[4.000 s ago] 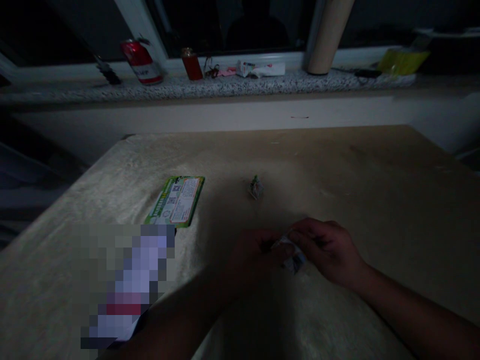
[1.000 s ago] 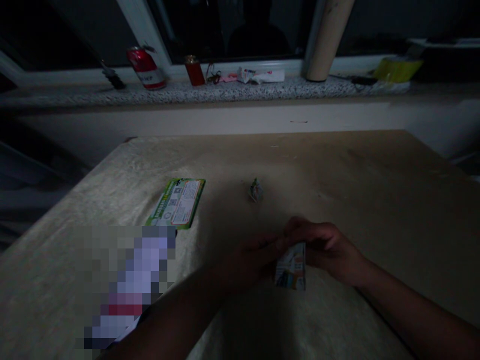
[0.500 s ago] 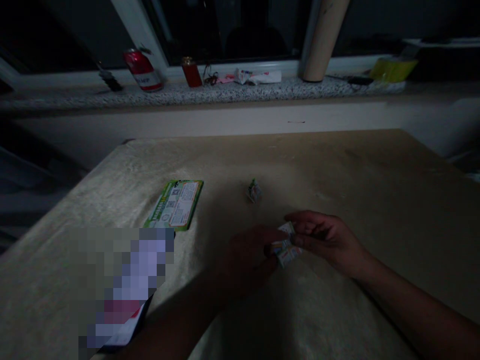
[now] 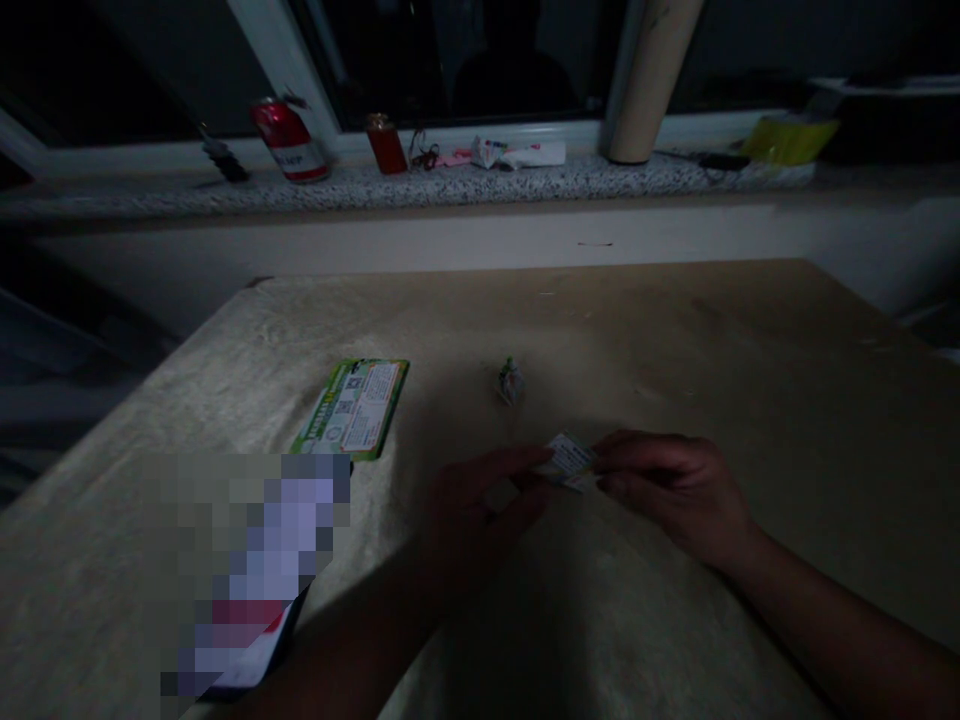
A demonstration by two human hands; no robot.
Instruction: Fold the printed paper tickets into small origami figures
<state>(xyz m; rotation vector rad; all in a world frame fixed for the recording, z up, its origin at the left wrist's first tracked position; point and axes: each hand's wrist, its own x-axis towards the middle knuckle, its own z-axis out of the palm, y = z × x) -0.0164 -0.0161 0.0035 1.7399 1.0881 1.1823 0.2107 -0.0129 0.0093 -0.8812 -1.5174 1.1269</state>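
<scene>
While most of a flat, dark-edged, pale-faced device (image 4: 247, 662) is masked by pixelation at the left, a rectangular green-bordered card with white printed panels (image 4: 352, 408) is seen just beyond it on the beige, mottled tabletop (image 4: 712, 340). Next, by the shadowed left hand (image 4: 484, 510), the left edge of a small folded piece of printed paper (image 4: 570, 458) is pinched, thumb and forefinger nearly closed at the tips with a gap left behind them. Beyond, a small, pointed grey-and-green object (image 4: 510, 382) is set apart from both hands. Between the hands the paper is held tilted; its pale, angular upper face is marked with rows of dark print, and touches of colour are shown along its near edge. Its right corner is gripped by the right hand (image 4: 686, 490), thumb and fingertips drawn close together.
</scene>
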